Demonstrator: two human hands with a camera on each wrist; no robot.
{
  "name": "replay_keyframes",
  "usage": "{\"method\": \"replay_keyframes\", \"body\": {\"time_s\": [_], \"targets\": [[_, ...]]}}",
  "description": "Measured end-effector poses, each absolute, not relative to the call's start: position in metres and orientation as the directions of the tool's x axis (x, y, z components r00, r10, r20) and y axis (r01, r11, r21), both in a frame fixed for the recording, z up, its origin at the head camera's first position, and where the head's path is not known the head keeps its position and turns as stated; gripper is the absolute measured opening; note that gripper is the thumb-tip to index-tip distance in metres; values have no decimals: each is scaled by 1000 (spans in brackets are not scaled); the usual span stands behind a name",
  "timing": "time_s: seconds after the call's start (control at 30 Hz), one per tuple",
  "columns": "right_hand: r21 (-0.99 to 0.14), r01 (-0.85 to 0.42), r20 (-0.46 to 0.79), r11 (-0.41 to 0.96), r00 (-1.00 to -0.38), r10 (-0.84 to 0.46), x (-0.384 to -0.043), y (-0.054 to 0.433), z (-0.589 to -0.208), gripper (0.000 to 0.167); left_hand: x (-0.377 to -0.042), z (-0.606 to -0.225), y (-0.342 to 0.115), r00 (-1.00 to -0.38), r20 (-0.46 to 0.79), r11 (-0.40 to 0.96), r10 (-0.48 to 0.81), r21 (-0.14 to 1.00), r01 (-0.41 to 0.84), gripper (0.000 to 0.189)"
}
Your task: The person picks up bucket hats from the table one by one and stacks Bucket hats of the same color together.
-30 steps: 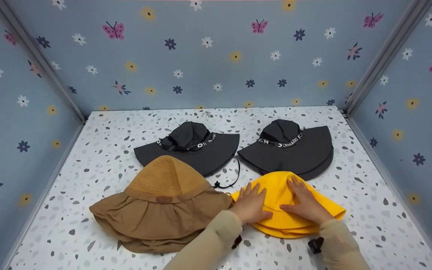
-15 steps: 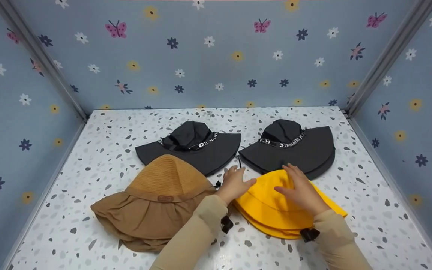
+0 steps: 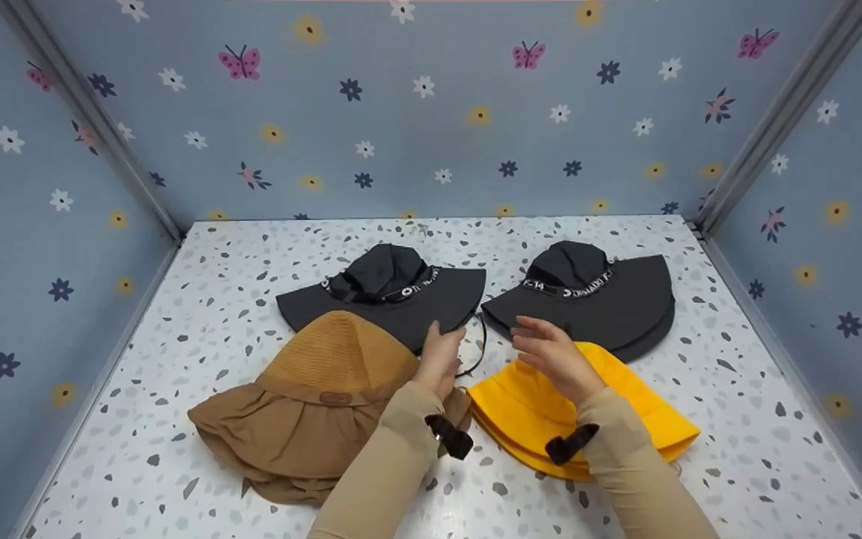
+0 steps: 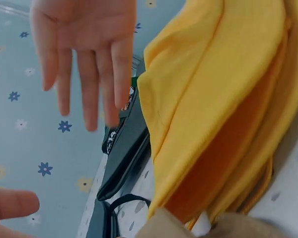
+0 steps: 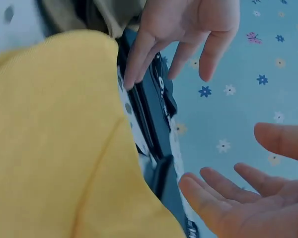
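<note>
My left hand hovers between the brown sun hat and the yellow bucket hat, fingers extended and holding nothing. My right hand is over the yellow hat's crown, its fingers loosely bent with nothing in them. The two palms face each other, apart; in the left wrist view the right hand has straight, spread fingers. The right wrist view shows the left hand above and the right hand below, beside the yellow brim. The yellow hat lies with its layered brim toward me.
Behind lie two black wide-brim hats, one on the left and one on the right, with lettered bands. A black chin cord curves between them. Flower-patterned panels enclose the speckled table at the back and sides.
Both hands have come off the yellow hat. The left hand moved left toward the brown hat's edge, and the right hand rose and shifted left. The hats stay in place.
</note>
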State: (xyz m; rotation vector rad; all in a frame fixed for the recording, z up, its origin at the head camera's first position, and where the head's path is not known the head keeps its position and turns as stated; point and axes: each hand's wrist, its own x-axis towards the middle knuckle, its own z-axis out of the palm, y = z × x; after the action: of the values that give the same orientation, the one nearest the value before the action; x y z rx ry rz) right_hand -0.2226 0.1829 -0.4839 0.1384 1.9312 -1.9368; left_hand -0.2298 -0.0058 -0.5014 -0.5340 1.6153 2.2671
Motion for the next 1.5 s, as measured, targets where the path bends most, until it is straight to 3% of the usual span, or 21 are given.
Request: {"method": "replay_keyframes", "body": {"time_s": [0.2, 0.33, 0.7, 0.93, 1.2, 1.5], "targets": [[-819, 517, -466, -250, -852, -238, -230, 171, -497, 59, -233, -508, -2, -864, -500, -621, -55, 695, -363, 81], [-748, 548, -492, -374, -837, -240, -232, 169, -507, 61, -235, -513, -3, -860, -506, -717, -63, 622, -314, 75], [-563, 515, -542, -646, -820, -182, -236, 168, -517, 64, -238, -518, -5, -869, -491, -618, -68, 704, -350, 77], [-506, 474, -553, -721, -819, -150, -241, 166, -520, 68, -238, -518, -5, -868, -495, -580, -47, 721, -380, 74], [-362, 405, -568, -839, -810, -146, -244, 164, -522, 64, -239, -518, -6, -869, -495, -525, 7, 737, -425, 72], [-329, 358, -564, -874, -816, -122, -245, 162, -523, 64, -238, -518, -1, -848, -519, -462, 106, 730, -504, 68]]}}
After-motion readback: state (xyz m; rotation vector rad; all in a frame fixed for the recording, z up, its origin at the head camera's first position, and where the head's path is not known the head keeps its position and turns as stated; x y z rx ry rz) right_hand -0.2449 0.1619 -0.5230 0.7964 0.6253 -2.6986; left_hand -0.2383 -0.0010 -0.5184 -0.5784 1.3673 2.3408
